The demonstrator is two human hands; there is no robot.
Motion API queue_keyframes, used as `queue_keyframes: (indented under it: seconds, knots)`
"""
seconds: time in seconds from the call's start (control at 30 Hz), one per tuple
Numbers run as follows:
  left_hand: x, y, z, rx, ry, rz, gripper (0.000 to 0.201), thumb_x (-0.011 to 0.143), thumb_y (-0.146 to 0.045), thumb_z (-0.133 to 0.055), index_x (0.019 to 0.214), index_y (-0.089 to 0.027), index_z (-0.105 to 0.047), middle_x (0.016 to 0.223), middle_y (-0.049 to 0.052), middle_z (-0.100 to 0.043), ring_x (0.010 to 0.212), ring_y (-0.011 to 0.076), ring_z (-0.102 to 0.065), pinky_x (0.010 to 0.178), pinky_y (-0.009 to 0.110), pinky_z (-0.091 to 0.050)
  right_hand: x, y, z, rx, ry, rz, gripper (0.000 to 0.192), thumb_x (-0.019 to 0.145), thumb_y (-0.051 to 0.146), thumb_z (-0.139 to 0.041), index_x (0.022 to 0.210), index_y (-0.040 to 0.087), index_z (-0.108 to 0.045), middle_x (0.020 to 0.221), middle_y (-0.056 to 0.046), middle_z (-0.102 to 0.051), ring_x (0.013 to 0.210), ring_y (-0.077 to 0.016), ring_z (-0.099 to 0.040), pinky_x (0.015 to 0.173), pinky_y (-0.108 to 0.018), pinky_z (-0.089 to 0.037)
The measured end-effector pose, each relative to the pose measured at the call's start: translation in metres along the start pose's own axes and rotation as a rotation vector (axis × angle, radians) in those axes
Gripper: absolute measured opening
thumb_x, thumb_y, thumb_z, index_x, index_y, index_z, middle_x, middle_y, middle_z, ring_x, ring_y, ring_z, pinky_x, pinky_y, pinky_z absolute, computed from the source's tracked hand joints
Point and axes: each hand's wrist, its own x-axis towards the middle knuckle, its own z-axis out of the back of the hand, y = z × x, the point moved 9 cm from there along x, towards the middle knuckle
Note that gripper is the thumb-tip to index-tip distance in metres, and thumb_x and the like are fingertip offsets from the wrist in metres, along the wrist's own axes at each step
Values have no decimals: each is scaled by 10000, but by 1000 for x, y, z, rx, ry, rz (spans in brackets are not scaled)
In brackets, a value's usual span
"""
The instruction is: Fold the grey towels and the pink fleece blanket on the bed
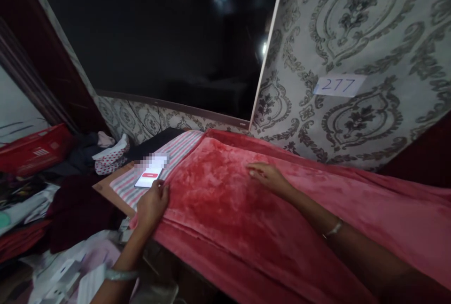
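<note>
A plush red blanket [218, 191] lies over the table in wide layers, with a fold along its front side and its left edge slanting across a striped cloth. At that left edge is my left hand [152, 204], its fingers closed on the blanket's border. My right hand [269, 177] is farther right over the blanket's upper layer, fingers curled together in a pinch on the plush fabric; the fingertips are slightly blurred. Just beyond my left fingers, a phone [147, 181] with a lit screen rests on the pink, grey and white striped cloth [123, 190].
A large dark television screen [158, 36] stands behind the table against patterned wallpaper. A paper marked 277 [339, 85] is on the wall. At left are a red bag [37, 151], a dotted cloth [112, 157], dark clothes [82, 210] and white boxes [65, 273].
</note>
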Motion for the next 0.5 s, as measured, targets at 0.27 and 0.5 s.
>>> queue_keyframes:
  seconds: [0.27, 0.5]
  knots:
    - [-1, 15, -5, -182, -23, 3, 419, 877, -408, -388, 1206, -213, -559, 747, 50, -726, 791, 288, -712, 672, 333, -440, 140, -24, -59, -27, -6, -189, 461, 857, 214, -578, 1312, 164, -632, 1362, -140, -617, 1257, -280, -579, 1069, -414, -432]
    - [-4, 28, -10, -345, -80, 11, 435, 821, -462, -421, 1188, -270, -554, 637, 2, -686, 635, 278, -685, 624, 361, -464, 211, -52, -100, -13, 60, -331, 320, 857, 473, -627, 921, 175, -726, 927, -121, -751, 913, -272, -699, 792, -348, -531]
